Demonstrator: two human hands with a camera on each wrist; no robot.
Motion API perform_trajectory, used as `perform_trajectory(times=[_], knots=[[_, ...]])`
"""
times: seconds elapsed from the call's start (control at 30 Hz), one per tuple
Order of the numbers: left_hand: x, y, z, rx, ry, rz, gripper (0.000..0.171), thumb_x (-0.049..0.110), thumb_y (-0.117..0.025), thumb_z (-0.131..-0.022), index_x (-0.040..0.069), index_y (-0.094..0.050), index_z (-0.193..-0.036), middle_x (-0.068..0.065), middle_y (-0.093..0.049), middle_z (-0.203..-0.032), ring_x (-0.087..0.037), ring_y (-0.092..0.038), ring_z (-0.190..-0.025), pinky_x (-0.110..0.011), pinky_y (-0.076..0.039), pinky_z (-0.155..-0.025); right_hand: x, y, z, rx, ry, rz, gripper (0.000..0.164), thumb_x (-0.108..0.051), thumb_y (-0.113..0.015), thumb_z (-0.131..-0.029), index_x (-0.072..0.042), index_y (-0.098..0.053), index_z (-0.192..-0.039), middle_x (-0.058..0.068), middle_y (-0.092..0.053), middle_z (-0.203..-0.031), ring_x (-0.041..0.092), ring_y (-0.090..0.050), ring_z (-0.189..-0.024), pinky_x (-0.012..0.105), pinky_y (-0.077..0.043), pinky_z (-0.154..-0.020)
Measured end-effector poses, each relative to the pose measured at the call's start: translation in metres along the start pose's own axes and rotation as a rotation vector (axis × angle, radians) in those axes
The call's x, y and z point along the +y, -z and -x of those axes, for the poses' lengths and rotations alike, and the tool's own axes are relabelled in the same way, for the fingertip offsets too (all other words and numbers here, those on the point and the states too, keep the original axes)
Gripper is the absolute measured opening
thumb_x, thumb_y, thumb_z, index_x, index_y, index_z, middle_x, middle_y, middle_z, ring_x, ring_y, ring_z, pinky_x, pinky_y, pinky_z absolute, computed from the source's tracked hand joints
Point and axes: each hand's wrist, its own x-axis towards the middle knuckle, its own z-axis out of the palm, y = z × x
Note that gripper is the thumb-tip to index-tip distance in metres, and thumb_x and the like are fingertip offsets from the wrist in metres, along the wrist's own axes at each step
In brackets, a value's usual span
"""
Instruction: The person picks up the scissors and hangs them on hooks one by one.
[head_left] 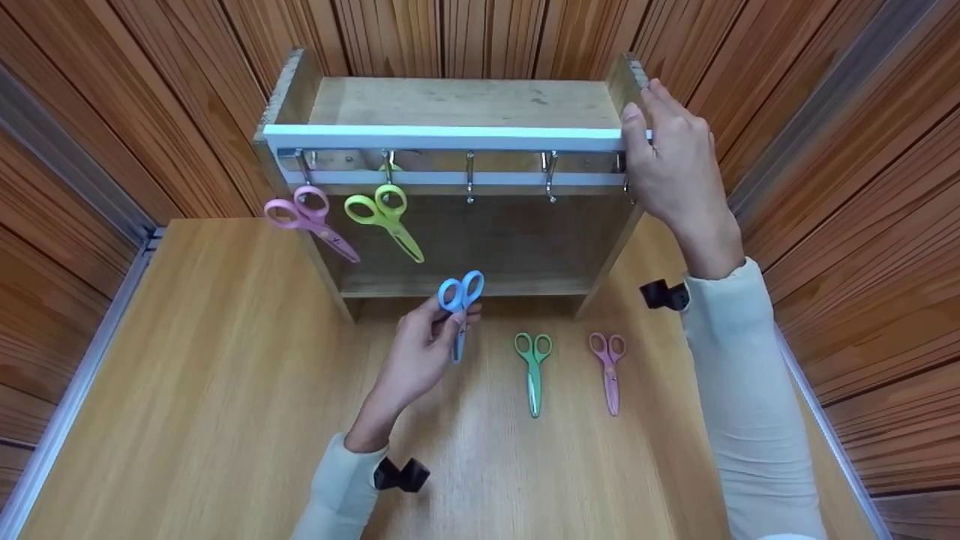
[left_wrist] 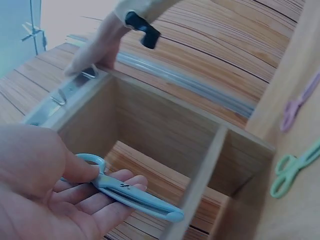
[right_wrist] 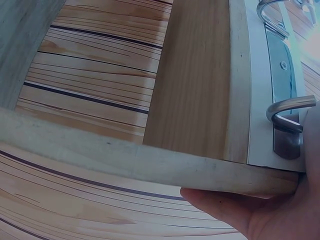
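Observation:
In the head view my left hand (head_left: 420, 349) pinches a pair of blue scissors (head_left: 460, 309) between thumb and fingers, handle rings up and blades down. The left wrist view shows the thumb pressing the scissors (left_wrist: 137, 195) onto the fingers. My right hand (head_left: 675, 161) grips the upper right corner of a wooden rack (head_left: 465, 101), at the end of its white hook rail (head_left: 450, 137). Purple-pink scissors (head_left: 319, 223) and yellow-green scissors (head_left: 390, 219) hang from the two leftmost hooks. The blue scissors are in front of the rack, below the rail.
Green scissors (head_left: 534, 375) and pink scissors (head_left: 610, 375) lie on the wooden table (head_left: 225, 375), right of the left hand. Several metal hooks line the rail, such as the middle hook (head_left: 470, 176). Wood-panelled walls (head_left: 892, 187) stand behind and on both sides.

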Motion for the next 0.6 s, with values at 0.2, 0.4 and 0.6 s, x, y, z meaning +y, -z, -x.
perform_trajectory(times=[0.2,0.4,0.6], knots=[[0.017,0.007,0.002,0.012,-0.012,0.067,0.034,0.006,-0.055,-0.108,-0.001,-0.059,-0.141,-0.019,-0.075,-0.129,-0.03,-0.075,-0.119,-0.045,-0.057,-0.107,-0.001,-0.001,0.0,-0.013,-0.013,0.002,0.066,-0.047,-0.033,-0.11,-0.002,-0.045,-0.157,0.015,-0.035,-0.17,0.035,-0.034,-0.158,0.052,-0.027,-0.13],[0.031,0.008,-0.005,0.003,-0.015,0.115,0.033,0.007,-0.056,-0.108,0.002,-0.06,-0.14,-0.019,-0.075,-0.13,-0.032,-0.074,-0.12,-0.043,-0.057,-0.107,0.0,0.0,-0.001,0.003,-0.009,0.0,0.066,-0.045,-0.033,-0.109,0.002,-0.047,-0.154,0.017,-0.038,-0.168,0.035,-0.035,-0.157,0.053,-0.029,-0.129],[0.048,0.007,-0.011,-0.017,-0.029,0.157,0.032,0.009,-0.055,-0.109,0.004,-0.059,-0.14,-0.014,-0.075,-0.131,-0.029,-0.073,-0.122,-0.039,-0.056,-0.108,-0.001,0.001,-0.002,0.0,-0.014,-0.003,0.066,-0.046,-0.033,-0.11,0.001,-0.047,-0.155,0.016,-0.038,-0.169,0.034,-0.035,-0.158,0.053,-0.029,-0.129]])
